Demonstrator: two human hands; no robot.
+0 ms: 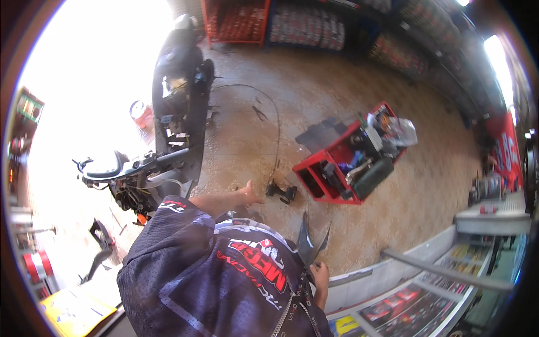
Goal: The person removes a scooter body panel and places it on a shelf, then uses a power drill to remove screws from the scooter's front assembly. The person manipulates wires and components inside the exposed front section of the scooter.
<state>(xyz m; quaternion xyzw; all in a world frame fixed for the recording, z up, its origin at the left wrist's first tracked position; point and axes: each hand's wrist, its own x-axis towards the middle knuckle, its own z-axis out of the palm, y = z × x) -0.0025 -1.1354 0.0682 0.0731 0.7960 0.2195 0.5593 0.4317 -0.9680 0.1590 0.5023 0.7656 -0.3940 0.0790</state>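
Note:
My left hand (250, 194) reaches out over the tiled floor with its fingers spread and nothing in them. Close to its right, a dark pistol-shaped power tool (282, 192) lies on the floor. At my right side, low in the picture, my right hand (320, 276) has its fingers bent at the lower end of a dark, pointed plastic panel (305, 242). It appears to grip that panel, though my shirt hides part of the hold. A partly stripped scooter (178, 104) stands to my left, its handlebar (149, 164) and wiring exposed.
A red tool bin (323, 191), filled with tools and bottles, stands right of the power tool. A thin cable (278, 129) curves across the floor near some pliers (259, 113). Stocked shelves (306, 28) line the back; a glass display case (415, 295) is at lower right.

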